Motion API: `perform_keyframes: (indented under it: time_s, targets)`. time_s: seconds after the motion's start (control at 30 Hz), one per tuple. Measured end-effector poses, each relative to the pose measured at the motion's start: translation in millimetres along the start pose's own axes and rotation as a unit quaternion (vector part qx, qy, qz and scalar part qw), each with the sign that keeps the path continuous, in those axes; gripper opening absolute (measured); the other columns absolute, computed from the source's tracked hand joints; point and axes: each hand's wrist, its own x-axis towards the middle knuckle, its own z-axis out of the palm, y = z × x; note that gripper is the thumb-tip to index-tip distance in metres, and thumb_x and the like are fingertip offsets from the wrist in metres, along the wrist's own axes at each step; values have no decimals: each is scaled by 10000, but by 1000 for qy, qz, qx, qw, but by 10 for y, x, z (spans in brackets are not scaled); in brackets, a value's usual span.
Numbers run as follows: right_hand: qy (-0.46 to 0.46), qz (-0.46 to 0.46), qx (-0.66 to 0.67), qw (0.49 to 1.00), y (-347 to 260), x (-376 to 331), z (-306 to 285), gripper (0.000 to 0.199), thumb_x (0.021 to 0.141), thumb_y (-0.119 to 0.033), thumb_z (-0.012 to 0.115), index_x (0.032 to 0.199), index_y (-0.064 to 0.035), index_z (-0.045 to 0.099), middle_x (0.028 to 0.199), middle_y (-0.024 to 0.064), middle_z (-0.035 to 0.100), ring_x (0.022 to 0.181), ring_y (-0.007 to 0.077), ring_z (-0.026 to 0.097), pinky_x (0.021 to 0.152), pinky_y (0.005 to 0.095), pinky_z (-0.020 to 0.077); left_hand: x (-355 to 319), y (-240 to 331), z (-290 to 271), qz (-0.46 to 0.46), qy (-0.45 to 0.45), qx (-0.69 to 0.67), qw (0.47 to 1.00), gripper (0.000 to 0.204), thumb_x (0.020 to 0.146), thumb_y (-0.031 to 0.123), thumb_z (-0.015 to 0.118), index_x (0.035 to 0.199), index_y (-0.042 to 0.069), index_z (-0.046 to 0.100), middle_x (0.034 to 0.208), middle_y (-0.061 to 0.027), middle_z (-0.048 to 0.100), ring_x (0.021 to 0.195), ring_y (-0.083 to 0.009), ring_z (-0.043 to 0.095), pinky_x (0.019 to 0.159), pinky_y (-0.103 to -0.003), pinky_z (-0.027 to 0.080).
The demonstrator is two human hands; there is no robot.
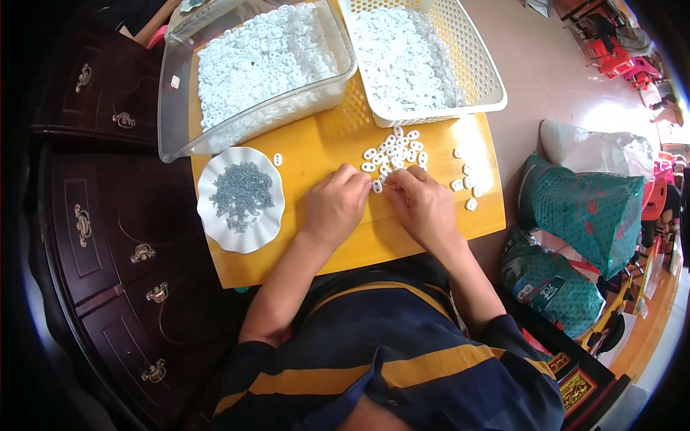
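My left hand [336, 203] is closed, with thumb and fingertips at the edge of a small white oval plastic piece with two holes [377, 187]. Just to the right, my right hand [425, 206] is pinched, its fingertips close to the same piece; whatever they grip is too small to make out. Beyond my fingers lies a loose pile of similar white pieces [395, 149]. A white plate with a wavy rim [208, 219] stands left of my left hand, holding a heap of small grey, clear-looking parts [243, 194].
At the back of the yellow table [287, 257] stand a clear plastic bin [169, 118] and a white perforated basket [483, 79], both full of white pieces. Several pieces [469, 182] lie at the right. Dark drawers [86, 287] flank the left; stuffed green sacks [582, 208] stand right.
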Motion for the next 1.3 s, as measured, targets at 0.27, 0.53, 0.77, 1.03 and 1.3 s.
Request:
perform_keyframes:
  time_s: [0.27,0.53,0.77,1.03,1.3]
  targets:
    - [2,-29,-37,999,-25,111,64,76,881,-139,726,950,-107,730,877,72,684,713,284,693,629,399,556,-11,-36,55,14,-26,24,999,109,914,92,674,908,61,570,864,-124,584,767,-358,647,645,-474,527]
    - [13,-26,-38,999,8,77,79,96,857,-177,768,927,-118,739,839,54,685,688,265,690,609,379,547,-80,-33,-60,-28,-30,-50,998,97,932,72,651,937,47,558,889,-153,606,797,-399,631,675,-486,513]
    - [9,2,-84,996,39,65,78,109,864,-199,769,922,-113,734,786,56,681,672,259,688,602,379,544,-181,-55,-101,-40,-21,-106,993,103,922,48,659,962,39,565,863,-160,629,796,-393,638,669,-461,509]
    - [-15,0,-79,997,29,112,64,147,888,-194,735,845,-74,662,813,88,676,699,297,689,610,403,544,-265,-7,-154,-50,-2,-195,979,71,950,30,631,970,21,564,821,-143,651,722,-324,657,642,-397,513]
    - [-45,-10,-85,995,9,104,126,139,841,-184,734,846,-82,640,810,90,682,688,313,691,588,414,543,-361,133,-189,-146,-26,-364,919,122,974,-15,617,1094,-18,640,806,-81,714,646,-101,648,603,-246,517]
